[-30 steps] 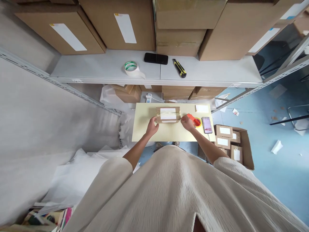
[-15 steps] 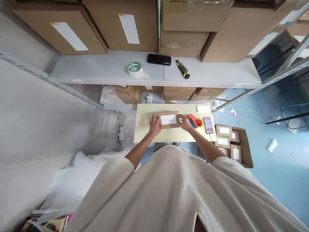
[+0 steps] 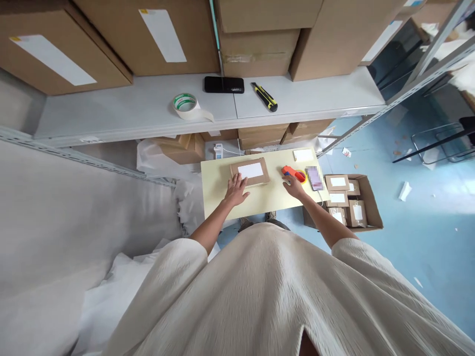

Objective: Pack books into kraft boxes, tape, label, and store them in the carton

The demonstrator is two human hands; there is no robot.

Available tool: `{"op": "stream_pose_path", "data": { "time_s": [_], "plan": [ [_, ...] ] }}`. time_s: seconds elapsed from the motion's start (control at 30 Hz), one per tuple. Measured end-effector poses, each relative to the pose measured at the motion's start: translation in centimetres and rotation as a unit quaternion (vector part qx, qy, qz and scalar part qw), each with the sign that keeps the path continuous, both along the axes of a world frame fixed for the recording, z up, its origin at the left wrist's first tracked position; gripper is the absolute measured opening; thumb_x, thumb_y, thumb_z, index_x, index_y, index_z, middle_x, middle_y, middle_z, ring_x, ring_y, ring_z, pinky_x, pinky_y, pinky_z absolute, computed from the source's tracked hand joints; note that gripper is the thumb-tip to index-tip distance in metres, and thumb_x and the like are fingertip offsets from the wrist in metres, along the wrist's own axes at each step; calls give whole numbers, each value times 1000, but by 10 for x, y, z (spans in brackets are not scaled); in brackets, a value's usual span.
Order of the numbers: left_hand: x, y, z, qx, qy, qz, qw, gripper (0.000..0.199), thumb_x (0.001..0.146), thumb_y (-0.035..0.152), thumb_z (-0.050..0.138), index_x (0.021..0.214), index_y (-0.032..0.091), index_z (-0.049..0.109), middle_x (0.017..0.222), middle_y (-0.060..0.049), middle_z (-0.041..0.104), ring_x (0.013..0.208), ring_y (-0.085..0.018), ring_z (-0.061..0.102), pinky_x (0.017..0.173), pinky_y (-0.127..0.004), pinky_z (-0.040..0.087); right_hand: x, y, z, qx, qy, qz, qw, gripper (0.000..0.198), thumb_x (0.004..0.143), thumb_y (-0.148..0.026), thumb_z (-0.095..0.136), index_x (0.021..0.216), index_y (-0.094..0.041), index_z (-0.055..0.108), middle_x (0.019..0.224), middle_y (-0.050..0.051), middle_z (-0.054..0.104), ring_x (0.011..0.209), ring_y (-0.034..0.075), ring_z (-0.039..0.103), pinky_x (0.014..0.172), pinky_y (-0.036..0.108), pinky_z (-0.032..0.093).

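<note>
A small cardboard box point(image 3: 262, 177) with a white label point(image 3: 250, 170) lies on a pale yellow table point(image 3: 270, 199). My left hand point(image 3: 236, 191) rests at the near left corner of this box, fingers spread and open. At the near side of an orange and blue tape dispenser point(image 3: 293, 173) is my right hand point(image 3: 294, 188), its thumb and fingertips apart. That hand hides part of the dispenser's blue body, and whether it presses on it is hard to make out. Just right of the dispenser lies a phone point(image 3: 314, 179) with a blurred screen and a cable.
A white label pad point(image 3: 303, 155) lies at the table's far right. Above, a grey shelf point(image 3: 148, 109) bears a tape roll point(image 3: 185, 105), a black phone point(image 3: 224, 85), a utility knife point(image 3: 264, 97) and large boxes. An open carton point(image 3: 374, 205) with several small boxes stands right of the table.
My right hand has let go of the box and moved right to the tape dispenser. My left hand has opened flat against the box, which now lies tilted on the table. The view has shifted.
</note>
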State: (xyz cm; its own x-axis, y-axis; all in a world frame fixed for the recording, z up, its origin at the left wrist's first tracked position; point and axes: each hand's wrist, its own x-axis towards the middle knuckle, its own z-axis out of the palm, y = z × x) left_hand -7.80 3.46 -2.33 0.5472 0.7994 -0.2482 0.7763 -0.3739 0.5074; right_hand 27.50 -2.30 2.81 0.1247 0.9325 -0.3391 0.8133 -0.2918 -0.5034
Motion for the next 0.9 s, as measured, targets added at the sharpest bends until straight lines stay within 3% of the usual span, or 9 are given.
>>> {"op": "stream_pose_path", "data": {
  "time_s": [0.13, 0.33, 0.47, 0.6, 0.9],
  "plan": [
    [-3, 9, 7, 3, 10, -4, 1000, 81, 107, 54, 63, 180, 24, 43, 193, -21, 21, 181, -43, 12, 142, -74, 5, 40, -6, -6, -50, -47, -40, 997, 50, 103, -25, 53, 148, -18, 75, 156, 17, 72, 142, 33, 69, 115, 44, 56],
    [15, 2, 17, 5, 8, 74, 997, 66, 109, 47, 58, 171, 24, 52, 189, -22, 32, 179, -43, 21, 140, -77, 16, 71, 1, -22, -109, -89, -33, 989, 59, 104, -25, 56, 162, -21, 64, 158, 17, 71, 136, 35, 72, 107, 43, 57],
    [33, -7, 20, 14, 10, 102, 995, 65, 108, 45, 60, 168, 20, 54, 188, -24, 33, 178, -43, 23, 142, -72, 16, 76, 8, -35, -96, -100, -20, 990, 59, 103, -29, 61, 162, -22, 62, 159, 19, 69, 141, 37, 66, 113, 47, 54],
    [55, -15, 23, 11, 7, 99, 995, 62, 109, 40, 56, 168, 22, 54, 188, -20, 34, 178, -41, 24, 144, -67, 16, 81, 10, -52, -99, -88, 8, 991, 51, 104, -28, 60, 154, -25, 67, 147, 18, 74, 141, 39, 63, 118, 55, 48],
    [114, -22, 28, 6, 31, 110, 993, 62, 111, 41, 55, 171, 27, 50, 188, -17, 35, 178, -41, 24, 142, -67, 20, 90, 16, -82, -45, -83, 49, 994, 45, 107, -38, 64, 149, -22, 69, 154, 23, 68, 142, 42, 58, 121, 59, 41]
  ]
}}
